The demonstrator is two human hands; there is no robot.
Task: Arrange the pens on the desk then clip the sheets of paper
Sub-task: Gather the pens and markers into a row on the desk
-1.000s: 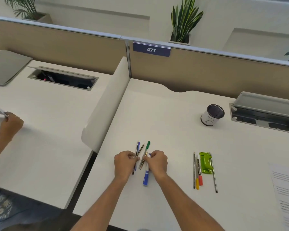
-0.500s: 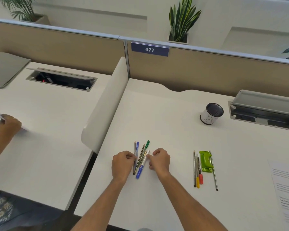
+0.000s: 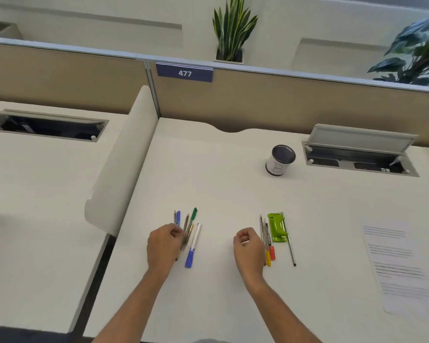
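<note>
Near the lower middle of the frame, the left hand (image 3: 165, 246) is resting curled over a loose bunch of pens (image 3: 189, 235) on the white desk (image 3: 221, 184), fingertips touching their shafts; whether it is gripping one I cannot tell. The right hand (image 3: 248, 246) is lying closed in a loose fist, holding nothing, just left of a second group of pens (image 3: 268, 246) beside a green clip (image 3: 278, 227). The sheets of paper (image 3: 396, 263) are sitting at the right edge, and a cup (image 3: 280, 160) is standing further up.
</note>
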